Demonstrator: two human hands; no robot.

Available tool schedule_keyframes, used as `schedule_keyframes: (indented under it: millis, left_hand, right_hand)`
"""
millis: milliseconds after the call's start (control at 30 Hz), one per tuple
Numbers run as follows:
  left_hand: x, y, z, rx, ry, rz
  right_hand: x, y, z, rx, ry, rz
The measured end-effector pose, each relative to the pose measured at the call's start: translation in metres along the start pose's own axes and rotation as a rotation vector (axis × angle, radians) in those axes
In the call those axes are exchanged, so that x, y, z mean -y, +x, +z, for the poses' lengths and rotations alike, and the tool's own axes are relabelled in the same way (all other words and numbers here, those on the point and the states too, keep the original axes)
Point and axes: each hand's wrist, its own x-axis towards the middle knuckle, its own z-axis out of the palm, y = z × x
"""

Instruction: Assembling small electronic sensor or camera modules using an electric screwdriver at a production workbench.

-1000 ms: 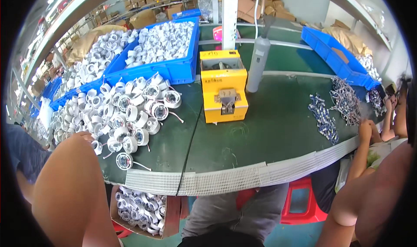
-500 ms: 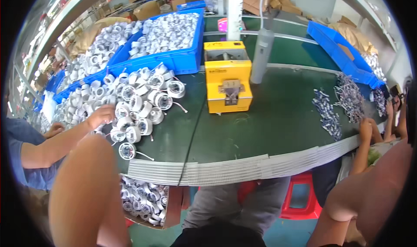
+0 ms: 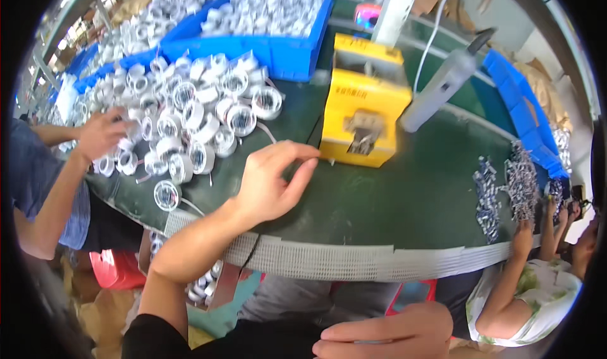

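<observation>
Half a second ago both of the person's hands were out of sight; now the left hand (image 3: 272,179) reaches forward to just beside the near-left lower corner of the yellow machine (image 3: 363,103), though I cannot tell whether it touches. Its thumb and forefinger stand slightly apart, with nothing visible between them. The right hand (image 3: 404,330), also newly in view, is well nearer the person than the machine, fingers straight; I cannot tell whether it holds anything. The machine, on the smooth green tabletop (image 3: 411,194), is boxy and painted, its top hollowed, with a dull metal block (image 3: 365,131) on its front. Right of it leans a matte grey cylinder (image 3: 439,90). Left of it are heaped glossy white rings (image 3: 193,114), some trailing thin wires. Nearer than the machine runs a pale, perforated edge strip (image 3: 329,261).
</observation>
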Motion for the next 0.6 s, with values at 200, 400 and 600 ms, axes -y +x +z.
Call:
schedule_keyframes:
  millis: [200,400,600]
  left_hand:
    - [0.018,-0.017,0.014,0.438,0.282,-0.123]
    - [0.022,-0.021,0.027,0.505,0.442,-0.034]
    - [0.025,-0.018,0.029,0.541,0.479,-0.072]
  right_hand:
    - [-0.059,-0.015,0.039,0.107,-0.07,-0.133]
    - [-0.124,-0.061,0.084,0.409,-0.073,0.142]
    - [-0.144,-0.083,0.101,0.216,-0.018,0.17]
